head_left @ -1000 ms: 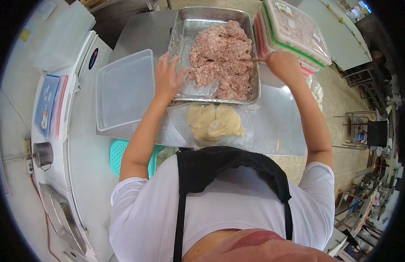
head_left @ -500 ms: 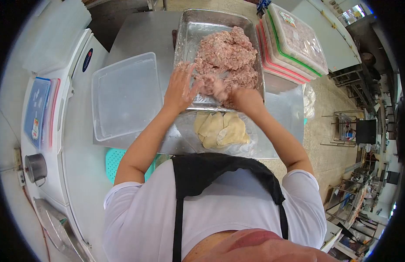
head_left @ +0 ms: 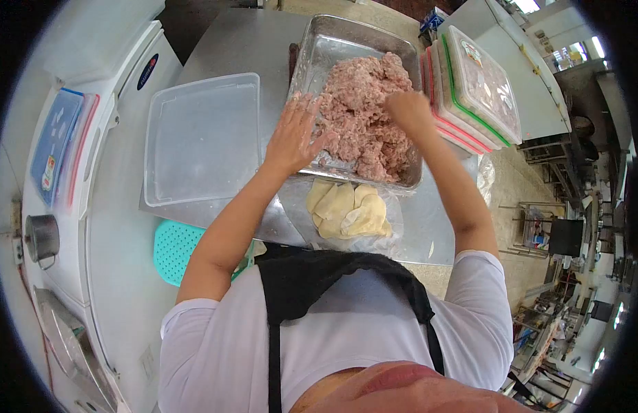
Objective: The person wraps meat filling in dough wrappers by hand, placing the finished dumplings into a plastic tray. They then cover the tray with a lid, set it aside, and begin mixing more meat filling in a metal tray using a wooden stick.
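A mound of pink minced meat [head_left: 360, 103] fills much of a rectangular metal tray [head_left: 326, 51]. My left hand [head_left: 295, 134] lies over the tray's left wall, fingers stretched and spread, with bits of meat stuck on it. On the mound's right side, my right hand [head_left: 410, 113] is curled into a fist against the meat; its fingertips are hidden. Pale yellow flat sheets [head_left: 350, 210], overlapping in a pile, rest on clear plastic just in front of the tray.
A translucent plastic lid or shallow box [head_left: 203, 141] lies left of the tray on the metal table [head_left: 222, 41]. Stacked lidded containers [head_left: 480, 86] stand at the right. A turquoise perforated basket [head_left: 178, 251] sits below the table's left front edge. A white freezer [head_left: 129, 206] is farther left.
My right hand has moved from the mound's near end up to its right side. The near meat is heaped differently. My left hand stays at the tray's left wall. The view has shifted slightly.
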`<state>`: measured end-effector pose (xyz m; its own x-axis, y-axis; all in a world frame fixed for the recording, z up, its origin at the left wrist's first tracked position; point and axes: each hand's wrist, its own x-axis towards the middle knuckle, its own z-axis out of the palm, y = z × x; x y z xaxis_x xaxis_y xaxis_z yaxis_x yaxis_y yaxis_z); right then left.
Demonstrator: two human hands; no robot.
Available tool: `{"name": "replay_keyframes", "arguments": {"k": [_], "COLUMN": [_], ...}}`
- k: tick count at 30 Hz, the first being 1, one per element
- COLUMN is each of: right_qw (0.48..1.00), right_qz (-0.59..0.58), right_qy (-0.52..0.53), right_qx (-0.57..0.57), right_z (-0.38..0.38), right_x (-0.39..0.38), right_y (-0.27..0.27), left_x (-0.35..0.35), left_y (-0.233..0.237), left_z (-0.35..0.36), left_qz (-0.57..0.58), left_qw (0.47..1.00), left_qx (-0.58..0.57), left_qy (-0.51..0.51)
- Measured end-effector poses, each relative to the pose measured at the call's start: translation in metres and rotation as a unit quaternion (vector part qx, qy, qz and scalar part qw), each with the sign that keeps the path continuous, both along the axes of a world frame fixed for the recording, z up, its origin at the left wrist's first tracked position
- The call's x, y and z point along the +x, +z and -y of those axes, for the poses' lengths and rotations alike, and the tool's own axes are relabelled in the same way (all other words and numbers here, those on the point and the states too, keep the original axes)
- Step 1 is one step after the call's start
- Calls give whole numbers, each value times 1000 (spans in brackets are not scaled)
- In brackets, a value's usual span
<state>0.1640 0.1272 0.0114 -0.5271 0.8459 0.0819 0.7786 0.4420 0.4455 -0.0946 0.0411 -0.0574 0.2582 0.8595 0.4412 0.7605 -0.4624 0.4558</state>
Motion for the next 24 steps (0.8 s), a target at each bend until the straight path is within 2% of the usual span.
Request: {"name": "replay_keyframes", "arguments": {"k": [1, 3, 5, 8, 10, 12, 15, 17, 19, 22, 23, 24], "right_qw": [1000, 999, 994, 981, 992, 995, 994, 998, 998, 991, 991, 987], "right_qz": [6, -14, 14, 67, 98, 59, 36, -7, -30, -67, -64, -56], "right_qy": [19, 41, 79, 147, 66, 56, 80, 28, 33, 7, 5, 52], "right_qx": [15, -29, -73, -110, -32, 53, 67, 48, 38, -114, -116, -141], "right_z": [13, 52, 88, 98, 58, 15, -46, -52, -26, 30, 62, 93], "right_x": [-7, -19, -24, -21, 0, 22, 57, 49, 28, 17, 6, -7], "right_y": [-10, -5, -10, 29, 47, 68, 24, -14, -21, -24, -27, -28], "left_x": [-1, -1, -1, 2, 2, 3, 5, 6, 3, 3, 4, 4], "left_y": [-1, -2, -4, -2, -2, -3, -1, -2, -1, -5, -4, -2], "left_z": [0, 1, 3, 3, 3, 3, 4, 3, 1, 3, 4, 3], "left_qz": [1, -1, -2, -22, -38, -52, -74, -71, -69, -53, -53, -54], "left_qw": [1000, 1000, 1000, 1000, 999, 998, 997, 997, 997, 998, 998, 998], "left_qx": [-3, 21, 21, 16, 4, 10, 1, 3, 7, 18, 11, 7], "left_qy": [3, 1, 5, 10, 19, 21, 36, 34, 38, 32, 30, 28]}}
